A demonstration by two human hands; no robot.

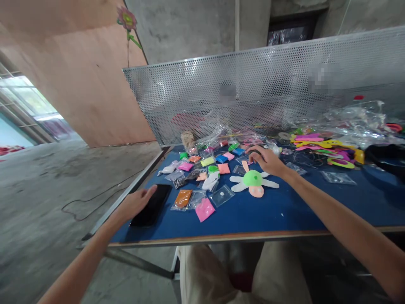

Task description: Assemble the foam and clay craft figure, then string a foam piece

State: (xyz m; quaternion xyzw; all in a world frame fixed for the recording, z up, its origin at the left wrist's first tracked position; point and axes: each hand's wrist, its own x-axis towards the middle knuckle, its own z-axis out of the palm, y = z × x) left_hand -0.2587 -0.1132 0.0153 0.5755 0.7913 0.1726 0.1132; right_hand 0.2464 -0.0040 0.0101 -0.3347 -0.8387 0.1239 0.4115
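My left hand rests at the table's near left corner, fingers wrapped round the edge of a black phone lying flat on the blue tabletop. My right hand reaches over the middle of the table, fingers curled down among small bags of coloured clay; what it pinches, if anything, is hidden. Just in front of it lies a clay figure with a green cap, white arms and a pink base.
Orange and pink clay bags lie near the front. A perforated metal screen stands along the back. Clear plastic bags and coloured foam shapes pile at the right. My knees are under the table edge.
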